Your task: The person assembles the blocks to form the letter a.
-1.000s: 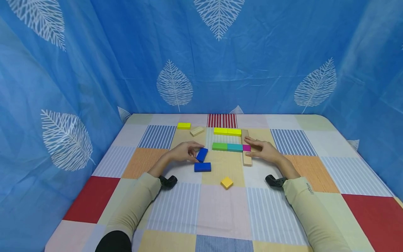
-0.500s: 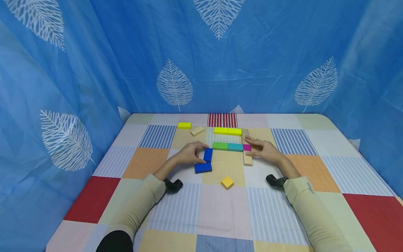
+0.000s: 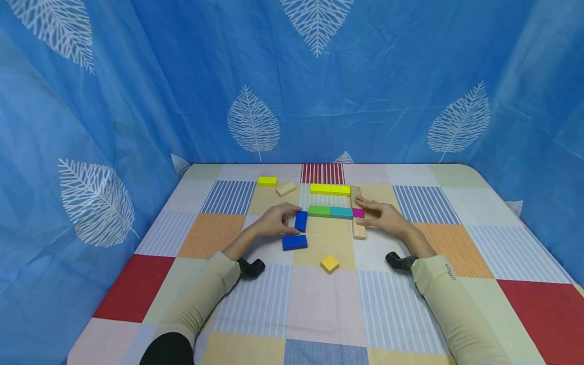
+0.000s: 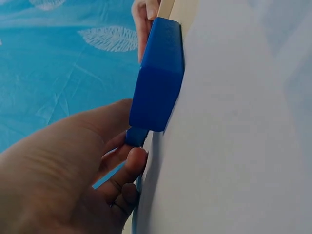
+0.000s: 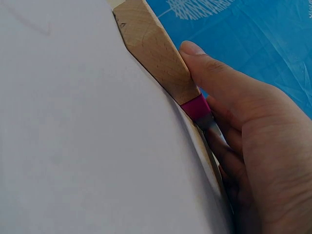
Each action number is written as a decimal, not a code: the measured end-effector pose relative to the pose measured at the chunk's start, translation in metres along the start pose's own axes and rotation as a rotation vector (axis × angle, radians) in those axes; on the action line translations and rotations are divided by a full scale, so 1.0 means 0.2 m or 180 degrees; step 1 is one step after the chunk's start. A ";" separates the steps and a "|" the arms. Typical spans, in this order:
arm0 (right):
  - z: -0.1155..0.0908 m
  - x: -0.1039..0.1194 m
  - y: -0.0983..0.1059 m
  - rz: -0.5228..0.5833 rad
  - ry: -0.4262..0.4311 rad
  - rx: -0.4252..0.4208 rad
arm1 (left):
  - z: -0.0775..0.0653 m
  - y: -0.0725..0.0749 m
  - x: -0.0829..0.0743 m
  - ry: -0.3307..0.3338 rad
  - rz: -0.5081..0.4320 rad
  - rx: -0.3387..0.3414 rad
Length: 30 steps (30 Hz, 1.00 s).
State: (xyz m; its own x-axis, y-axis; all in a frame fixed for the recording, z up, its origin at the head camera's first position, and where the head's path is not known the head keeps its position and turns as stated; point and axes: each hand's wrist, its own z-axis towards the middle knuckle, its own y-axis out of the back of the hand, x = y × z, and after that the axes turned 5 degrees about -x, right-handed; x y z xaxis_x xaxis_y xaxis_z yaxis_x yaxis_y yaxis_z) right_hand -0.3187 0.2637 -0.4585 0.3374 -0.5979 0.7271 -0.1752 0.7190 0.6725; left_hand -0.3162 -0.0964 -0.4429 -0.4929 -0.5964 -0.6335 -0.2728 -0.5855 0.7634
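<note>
In the head view my left hand [image 3: 274, 221] pinches an upright-lying blue block [image 3: 300, 221] at its far and near ends, thumb toward me. This block lies just left of a green block [image 3: 319, 211]. A second blue block [image 3: 294, 242] lies crosswise in front of it, and fills much of the left wrist view. Green, teal [image 3: 341, 212] and magenta [image 3: 358, 213] blocks form a row. My right hand [image 3: 383, 217] touches the row's right end with outstretched fingers: thumb on the near wooden block [image 3: 359, 229], fingertips at the far wooden block [image 3: 355, 193].
Two yellow blocks [image 3: 330, 190] lie end to end behind the row. Farther left are a loose yellow block [image 3: 267, 181] and a pale wooden block [image 3: 286, 189]. An orange-yellow square block [image 3: 329, 264] lies nearer me on the patchwork tablecloth [image 3: 326, 299]. Blue curtains [image 3: 365, 101] stand behind.
My left hand has slid the pinched blue block rightward and straightened it, up beside the green block; a small gap now shows before the near blue block. The right hand keeps its place.
</note>
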 end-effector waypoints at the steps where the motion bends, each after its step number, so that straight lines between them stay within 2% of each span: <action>1: 0.00 0.00 0.00 0.0003 0.0004 0.0003 | 0.00 0.00 0.00 -0.0005 -0.0005 0.0003; 23: 0.00 0.00 0.00 0.0002 -0.0049 0.0014 | 0.00 -0.02 0.01 -0.0054 -0.0002 -0.0030; 30: -0.05 0.16 0.02 0.0034 0.0013 0.0026 | 0.00 -0.02 0.01 -0.0017 0.0000 -0.0034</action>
State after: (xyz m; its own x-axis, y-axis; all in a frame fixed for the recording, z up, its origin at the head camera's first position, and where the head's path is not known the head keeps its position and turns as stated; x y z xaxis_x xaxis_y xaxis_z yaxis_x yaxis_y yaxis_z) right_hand -0.3005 0.2514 -0.4342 0.3392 -0.5888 0.7336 -0.1864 0.7223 0.6660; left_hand -0.3162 -0.0947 -0.4477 -0.4974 -0.5936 -0.6327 -0.2638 -0.5913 0.7621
